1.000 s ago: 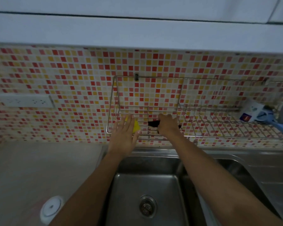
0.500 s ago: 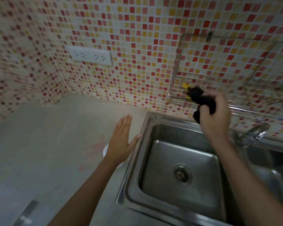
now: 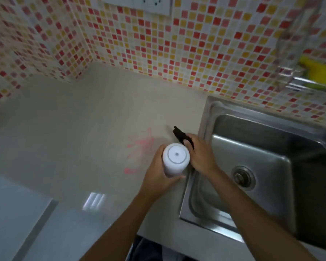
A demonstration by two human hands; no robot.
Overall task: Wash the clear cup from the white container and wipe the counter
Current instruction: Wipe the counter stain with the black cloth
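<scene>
Wrapped around a white container (image 3: 174, 161), the left hand (image 3: 158, 178) grips its side with fingers curled, holding it just above the pale counter (image 3: 68, 132) at the sink's left edge. Left of it, a red smear (image 3: 141, 144) marks the counter. Whether the clear cup sits inside the container cannot be told; only its closed white top, with a ring and centre dot, faces the camera. Just to the right, the right hand (image 3: 199, 153) is closed on a black cloth (image 3: 182, 136), whose tip pokes out past the thumb towards the wall. Further right lies the steel sink (image 3: 205, 200) with its drain (image 3: 243, 178), and a yellow sponge (image 3: 316, 71) rests on a blurred wire rack at the upper right.

Risk: with the right hand occupied by the cloth, opening the container one-handed could let it slip and drop onto the counter or into the basin. Wiping past the stain could also spread the red. The sink's right side is cut off.
</scene>
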